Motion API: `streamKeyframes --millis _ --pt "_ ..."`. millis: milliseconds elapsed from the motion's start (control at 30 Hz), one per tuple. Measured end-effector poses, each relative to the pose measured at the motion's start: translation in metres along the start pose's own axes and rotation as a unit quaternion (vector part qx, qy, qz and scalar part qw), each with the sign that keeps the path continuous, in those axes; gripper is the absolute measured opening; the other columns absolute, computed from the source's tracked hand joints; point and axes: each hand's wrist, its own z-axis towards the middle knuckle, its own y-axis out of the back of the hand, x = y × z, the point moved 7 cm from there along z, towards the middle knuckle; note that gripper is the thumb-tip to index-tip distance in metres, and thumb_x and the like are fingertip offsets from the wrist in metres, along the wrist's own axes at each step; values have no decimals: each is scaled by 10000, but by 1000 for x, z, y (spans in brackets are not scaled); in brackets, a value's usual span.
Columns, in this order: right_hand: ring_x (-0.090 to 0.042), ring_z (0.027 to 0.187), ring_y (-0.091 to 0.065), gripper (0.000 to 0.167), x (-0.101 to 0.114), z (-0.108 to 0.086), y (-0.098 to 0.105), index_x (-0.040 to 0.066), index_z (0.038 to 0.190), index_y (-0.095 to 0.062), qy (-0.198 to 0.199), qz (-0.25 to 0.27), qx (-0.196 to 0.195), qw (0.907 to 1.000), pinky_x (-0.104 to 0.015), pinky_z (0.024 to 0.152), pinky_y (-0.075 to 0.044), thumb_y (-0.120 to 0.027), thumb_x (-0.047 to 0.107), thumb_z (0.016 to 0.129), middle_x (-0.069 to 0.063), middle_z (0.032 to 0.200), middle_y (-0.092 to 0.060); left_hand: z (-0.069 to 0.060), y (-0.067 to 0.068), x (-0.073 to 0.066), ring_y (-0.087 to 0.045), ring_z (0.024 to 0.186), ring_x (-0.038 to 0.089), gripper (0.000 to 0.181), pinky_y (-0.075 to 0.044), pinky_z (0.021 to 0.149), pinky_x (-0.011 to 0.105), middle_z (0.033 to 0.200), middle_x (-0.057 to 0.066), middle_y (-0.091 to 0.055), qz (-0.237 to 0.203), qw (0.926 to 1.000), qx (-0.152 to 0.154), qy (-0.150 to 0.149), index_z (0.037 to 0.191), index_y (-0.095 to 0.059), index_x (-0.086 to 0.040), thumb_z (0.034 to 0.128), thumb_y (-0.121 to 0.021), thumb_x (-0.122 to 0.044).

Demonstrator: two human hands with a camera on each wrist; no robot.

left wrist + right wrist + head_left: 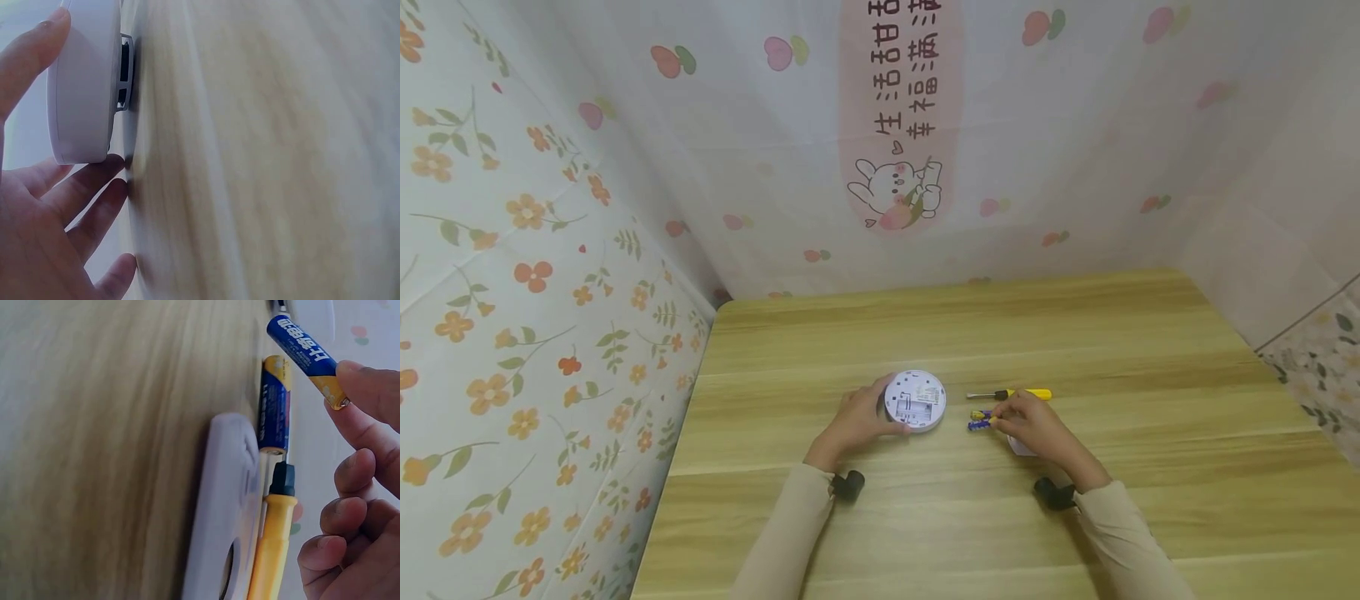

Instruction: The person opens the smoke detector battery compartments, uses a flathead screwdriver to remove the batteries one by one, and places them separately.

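Note:
A round white smoke detector [928, 413] is on the table, its underside and open battery compartment facing up. My left hand [859, 419] grips its rim from the left; in the left wrist view the thumb [39, 47] presses one side and the fingers are at the other. Between thumb and forefinger my right hand [1037, 427] pinches the yellow end of a blue-and-yellow battery [303, 351], tilted and raised off the table. A second such battery [274, 406] lies on the table beyond it, with its yellow end pointing left.
A yellow-handled screwdriver [1033, 394] lies behind the batteries, its tip to the left. Partly hidden under my right hand is a flat white plastic piece [215, 506]. Patterned cloths [730, 167] hang behind the wooden table [880, 533] and at its sides.

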Motion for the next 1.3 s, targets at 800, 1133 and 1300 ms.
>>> streamKeyframes --millis 800,1133,1300 --pt "-158 851 -543 54 -9 -3 -3 78 865 -720 -52 -1008 328 9944 -358 758 -473 -717 121 831 -38 933 -632 -3 0 0 -402 1370 301 1002 -179 1164 498 1516 83 -420 -292 9995 26 88 1522 -292 -193 712 -817 -462" --pt "-195 871 -574 125 -8 -5 5 85 916 -734 242 -1078 79 9938 -391 782 -490 -750 136 803 -50 935 -657 -2 -1 1 -398 1376 303 1013 -177 1169 503 1519 86 -416 -260 9996 38 74 1523 -289 -184 708 -816 -477" --pt "-238 894 -560 256 -8 -11 18 56 1018 -716 422 -1067 -34 9934 -396 772 -454 -775 158 790 -77 957 -645 -2 0 0 -410 1368 310 1005 -183 1170 511 1507 97 -431 -212 9997 21 102 1521 -293 -188 710 -815 -470"
